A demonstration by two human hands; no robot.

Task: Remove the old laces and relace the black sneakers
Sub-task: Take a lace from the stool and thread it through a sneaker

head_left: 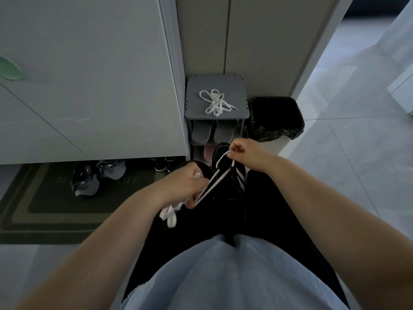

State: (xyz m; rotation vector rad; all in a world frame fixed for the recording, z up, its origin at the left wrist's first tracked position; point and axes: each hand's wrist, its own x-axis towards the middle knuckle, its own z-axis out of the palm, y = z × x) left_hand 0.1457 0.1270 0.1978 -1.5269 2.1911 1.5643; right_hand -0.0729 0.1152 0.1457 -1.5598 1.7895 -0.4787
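Observation:
A black sneaker [225, 173] with white side stripes lies on my lap, toe pointing away. A white lace [215, 177] runs taut between my two hands above it. My right hand [248, 155] pinches a loop of the lace over the sneaker's front. My left hand [190, 182] grips the lace lower down, and a bunch of slack hangs below that wrist. A second dark shoe [202, 166] shows partly behind my left hand. A tangle of loose white laces [215, 102] lies on the grey rack top [237, 90].
The grey shoe rack holds grey slippers [202, 132] on its shelf. A black-lined bin [276, 118] stands right of it. Grey sneakers [98, 175] and a dark pair [162, 164] sit on a green doormat [55, 209] under a white cabinet [89, 86].

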